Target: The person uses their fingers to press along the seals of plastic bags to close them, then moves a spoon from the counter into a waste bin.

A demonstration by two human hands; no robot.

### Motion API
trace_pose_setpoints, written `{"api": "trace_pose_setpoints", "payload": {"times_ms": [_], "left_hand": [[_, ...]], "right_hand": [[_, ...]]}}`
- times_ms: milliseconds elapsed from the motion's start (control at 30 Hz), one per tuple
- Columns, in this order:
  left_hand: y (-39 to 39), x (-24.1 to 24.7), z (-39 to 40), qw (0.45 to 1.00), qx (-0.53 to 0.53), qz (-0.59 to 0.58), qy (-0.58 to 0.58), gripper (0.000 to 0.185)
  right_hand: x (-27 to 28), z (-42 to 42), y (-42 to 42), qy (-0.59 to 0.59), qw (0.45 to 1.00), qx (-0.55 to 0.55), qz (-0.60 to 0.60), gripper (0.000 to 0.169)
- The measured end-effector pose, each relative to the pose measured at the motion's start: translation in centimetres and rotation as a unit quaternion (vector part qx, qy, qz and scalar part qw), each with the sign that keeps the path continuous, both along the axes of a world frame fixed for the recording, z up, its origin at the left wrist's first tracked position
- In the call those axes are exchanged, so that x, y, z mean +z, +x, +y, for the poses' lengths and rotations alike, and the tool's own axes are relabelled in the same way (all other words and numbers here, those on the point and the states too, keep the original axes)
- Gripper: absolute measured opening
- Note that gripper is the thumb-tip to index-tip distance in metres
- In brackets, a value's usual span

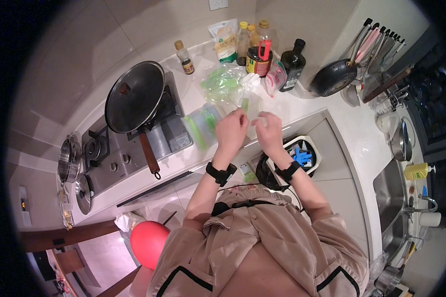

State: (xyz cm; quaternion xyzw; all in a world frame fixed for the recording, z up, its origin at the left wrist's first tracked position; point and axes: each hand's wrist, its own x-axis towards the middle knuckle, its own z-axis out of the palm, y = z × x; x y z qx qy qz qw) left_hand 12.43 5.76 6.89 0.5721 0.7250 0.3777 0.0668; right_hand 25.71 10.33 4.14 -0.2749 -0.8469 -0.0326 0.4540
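Over the front of the counter, my left hand [232, 128] pinches the edge of a small clear plastic bag [245, 105] with a green strip on it. My right hand [269, 130], a little blurred, has its fingers curled at the bag's other side. The curled fingers partly cover the bag. Just left of my left hand lie clear zip bags [200, 124] with green closures, reaching over the counter edge. Behind both hands sits a heap of clear plastic packaging [223, 81] with green parts, beside a crumpled white piece [251, 80].
A lidded wok [135, 98] stands on the gas hob [124, 148], its wooden handle [148, 154] reaching past the front edge. Bottles, including a dark glass bottle [293, 65], line the wall. Below the counter stands a bin [314, 146]. A sink [388, 193] is at the right.
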Motion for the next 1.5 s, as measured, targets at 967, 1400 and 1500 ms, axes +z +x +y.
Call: {"api": "trace_pose_setpoints", "payload": {"times_ms": [967, 1400, 1500], "left_hand": [[0.0, 0.7, -0.4, 0.947, -0.073, 0.296, 0.102, 0.013], [1.0, -0.1, -1.4, 0.952, -0.108, 0.251, 0.138, 0.017], [0.8, 0.0, -1.5, 0.955, -0.098, 0.257, 0.114, 0.018]], "right_hand": [[-0.2, 3.3, -4.6, -0.07, 0.929, -0.132, -0.339, 0.059], [-2.6, 5.6, -6.0, -0.22, 0.941, -0.124, -0.227, 0.067], [-1.2, 4.7, -5.9, -0.204, 0.928, -0.142, -0.278, 0.068]]}}
